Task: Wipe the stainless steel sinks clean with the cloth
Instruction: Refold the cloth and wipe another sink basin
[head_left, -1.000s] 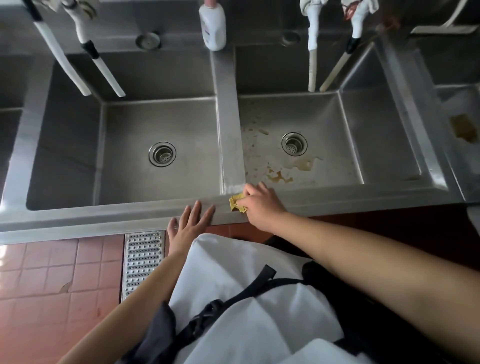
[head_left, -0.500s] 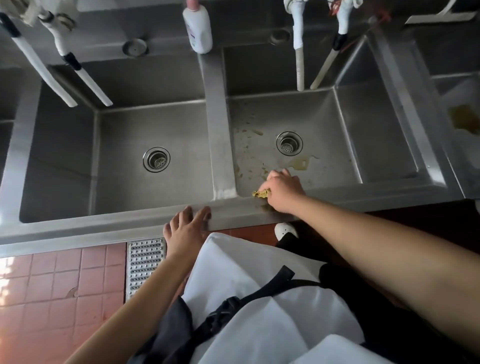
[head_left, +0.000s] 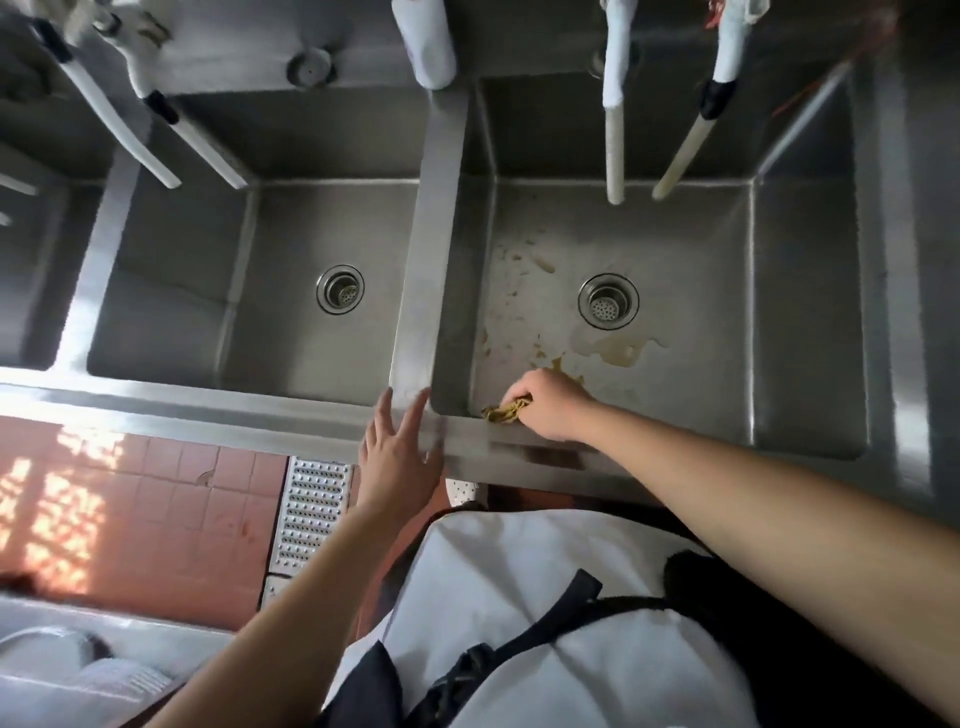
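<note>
My right hand (head_left: 553, 410) is closed around the cloth (head_left: 506, 410) — a yellowish wad pressed against the near wall of the right sink (head_left: 727, 322), just short of the brown stains (head_left: 618, 353) by the drain (head_left: 608, 300). My left hand (head_left: 400, 452) lies open and empty, fingers spread on the front rim (head_left: 234, 405) — below the divider (head_left: 431, 249). The left sink (head_left: 291, 312) looks clean.

No readable text, labels or numbers anywhere. The white bottle (head_left: 423, 41) on the sink divider is cropped; no print can be made out.
</note>
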